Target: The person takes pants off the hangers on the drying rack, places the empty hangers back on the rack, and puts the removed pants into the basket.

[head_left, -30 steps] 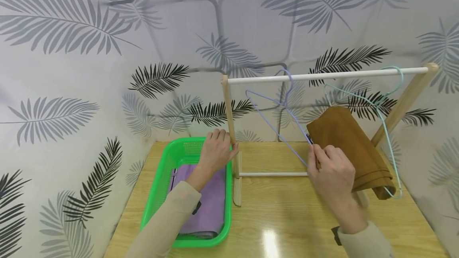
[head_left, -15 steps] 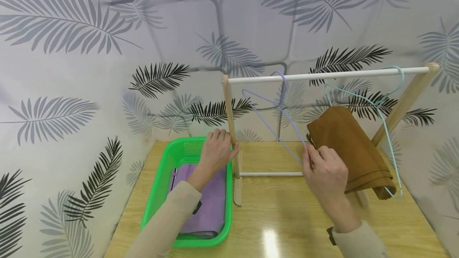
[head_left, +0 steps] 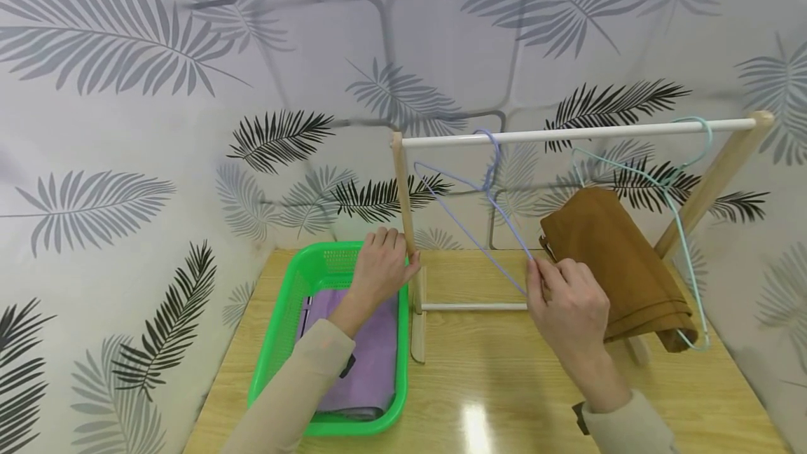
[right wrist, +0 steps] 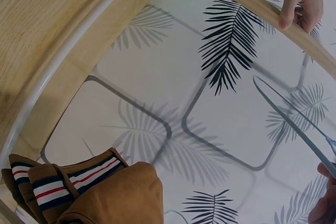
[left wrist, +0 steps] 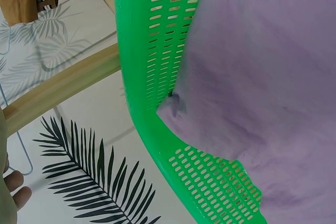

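My left hand [head_left: 380, 265] grips the wooden left post [head_left: 403, 195] of a small clothes rack, its thumb and fingers curled round the wood. My right hand [head_left: 572, 307] pinches the lower right end of a thin purple hanger [head_left: 487, 184], which hooks over the rack's white top bar [head_left: 586, 133]. Nothing hangs on the purple one. To its right, a folded brown garment [head_left: 618, 265] drapes over a mint hanger [head_left: 668, 181] on the same bar. The right wrist view shows a navy, white and red striped band [right wrist: 94, 174] on this garment.
Left of the rack, a green basket [head_left: 353, 429] holds a folded purple garment [head_left: 372, 373], beneath my left forearm. The rack stands on a wooden table [head_left: 466, 370] close to a leaf-patterned wall [head_left: 403, 33]. A white lower bar [head_left: 473, 307] joins the rack's posts.
My right hand has shifted a little left with the purple hanger, whose hook has slid left along the top bar, away from the brown garment. My left hand stays on the post.
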Available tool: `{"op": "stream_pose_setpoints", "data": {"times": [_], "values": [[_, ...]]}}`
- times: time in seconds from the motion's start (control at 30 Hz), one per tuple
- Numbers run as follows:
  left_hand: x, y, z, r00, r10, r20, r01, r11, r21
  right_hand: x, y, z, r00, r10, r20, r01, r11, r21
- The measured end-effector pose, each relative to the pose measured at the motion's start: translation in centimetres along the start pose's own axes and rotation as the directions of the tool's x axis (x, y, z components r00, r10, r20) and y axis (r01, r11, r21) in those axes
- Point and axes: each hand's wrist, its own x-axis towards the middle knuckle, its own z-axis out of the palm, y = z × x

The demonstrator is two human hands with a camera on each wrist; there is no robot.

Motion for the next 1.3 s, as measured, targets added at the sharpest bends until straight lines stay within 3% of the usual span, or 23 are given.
{"op": "stream_pose_setpoints", "data": {"times": [0.2, 0.33, 0.57, 0.73, 1.0, 1.3], "values": [[0.0, 0.0, 0.0, 1.0, 0.002, -0.013, -0.002, 1.0, 0.005, 0.1, -0.3, -0.2, 0.999, 0.043, 0.028, -0.043, 0.999, 0.007], [0.0, 0.0, 0.0, 1.0, 0.004, 0.001, -0.004, 1.0, 0.006, 0.3, -0.7, -0.5, 0.994, 0.076, 0.079, -0.072, 0.996, -0.052], [-0.1, 0.0, -0.1, 1.0, 0.004, 0.006, -0.004, 1.0, 0.012, 0.8, -1.0, -2.1, 0.961, 0.168, 0.218, -0.145, 0.983, -0.117], [-0.1, 0.0, -0.1, 1.0, 0.001, 0.015, -0.001, 1.0, 0.004, 1.3, -0.5, -3.7, 0.947, 0.198, 0.252, -0.179, 0.979, -0.097], [-0.1, 0.1, 0.0, 1.0, 0.005, -0.004, -0.005, 1.0, -0.002, 2.1, 2.2, -5.6, 0.974, 0.174, 0.144, -0.162, 0.982, -0.095], [0.0, 0.1, 0.1, 1.0, 0.001, -0.012, -0.002, 1.0, -0.009, 3.3, 6.5, -7.1, 0.987, 0.147, 0.071, -0.135, 0.979, -0.155]]}}
